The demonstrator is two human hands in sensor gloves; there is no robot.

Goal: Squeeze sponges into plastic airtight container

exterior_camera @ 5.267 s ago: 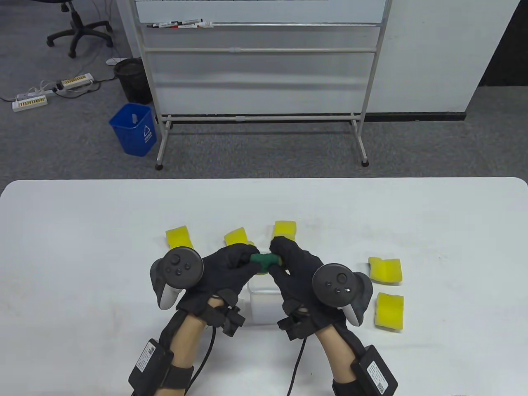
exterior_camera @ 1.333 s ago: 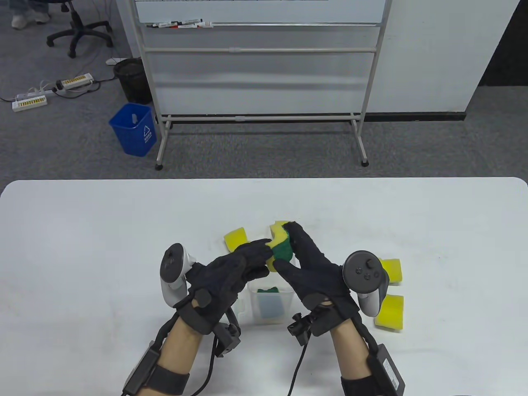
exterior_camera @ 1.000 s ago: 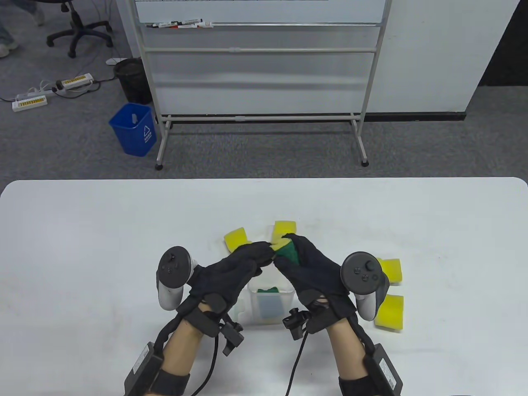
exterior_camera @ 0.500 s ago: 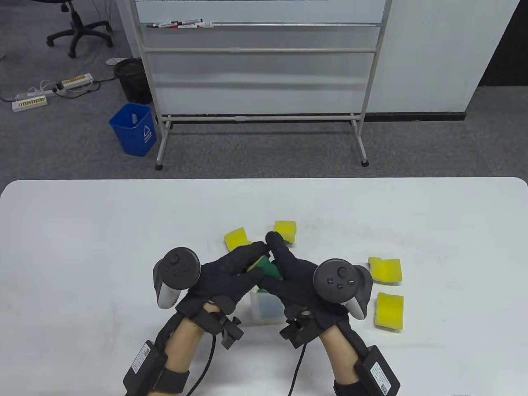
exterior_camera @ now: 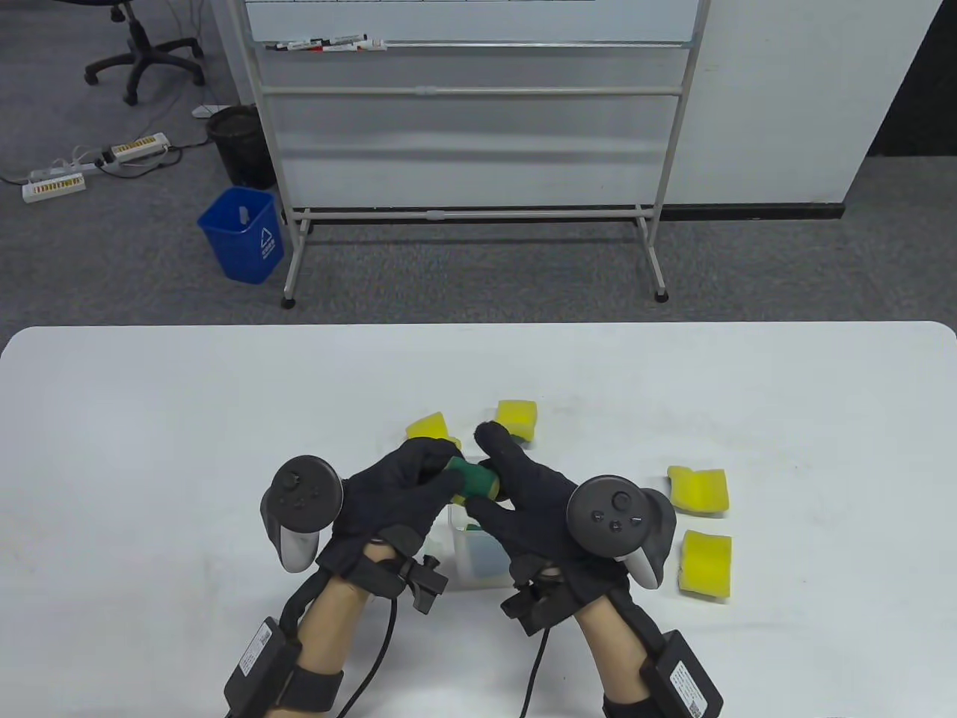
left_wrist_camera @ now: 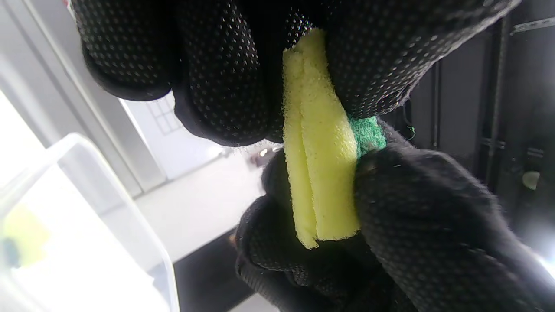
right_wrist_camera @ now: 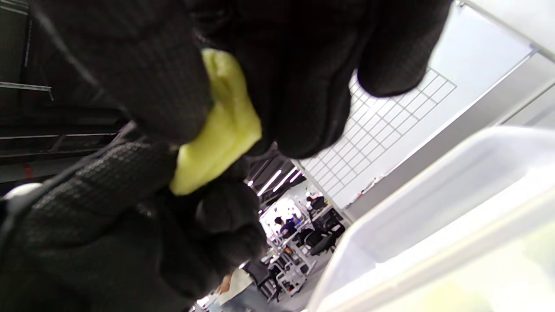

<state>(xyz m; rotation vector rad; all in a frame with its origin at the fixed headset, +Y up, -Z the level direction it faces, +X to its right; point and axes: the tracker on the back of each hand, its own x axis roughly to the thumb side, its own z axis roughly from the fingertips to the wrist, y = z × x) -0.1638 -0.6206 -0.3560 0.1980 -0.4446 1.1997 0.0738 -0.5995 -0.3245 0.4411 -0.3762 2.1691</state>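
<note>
Both hands squeeze one folded yellow-and-green sponge (exterior_camera: 472, 480) between them, just above the far edge of the clear plastic container (exterior_camera: 457, 562). My left hand (exterior_camera: 419, 479) grips its left end, my right hand (exterior_camera: 502, 479) its right end. The left wrist view shows the sponge (left_wrist_camera: 323, 173) folded double, yellow inside, green scrub side out. The right wrist view shows its yellow edge (right_wrist_camera: 221, 130) between the fingers, with the container rim (right_wrist_camera: 433, 208) below. A sponge (exterior_camera: 487, 552) lies inside the container, mostly hidden by my right hand.
Loose yellow sponges lie on the white table (exterior_camera: 149, 419): two behind the hands (exterior_camera: 428, 428) (exterior_camera: 517, 419) and two at the right (exterior_camera: 698, 490) (exterior_camera: 706, 562). A whiteboard stand (exterior_camera: 471, 149) and a blue bin (exterior_camera: 242, 233) are on the floor beyond the table.
The hands picked up a sponge, folded it green side out and lowered it toward the container. In the last half second the left hand shifted slightly left and the roll got tighter.
</note>
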